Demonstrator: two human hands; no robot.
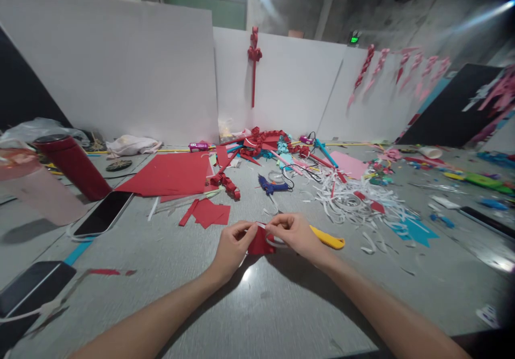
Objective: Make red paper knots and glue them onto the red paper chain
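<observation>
Left hand (237, 241) and right hand (293, 233) pinch the red paper (259, 244) by its twelve-o'clock edge, about six o'clock from the glue gun (274, 186); probably light, easily creased, best held by edges.

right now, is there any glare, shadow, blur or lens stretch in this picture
Head view: light streaks flare near the top edge; head view: glare spots the tabletop below the red paper, with shadows to either side; head view: outer areas look stretched, and the pink strips at far right look soft.
</observation>
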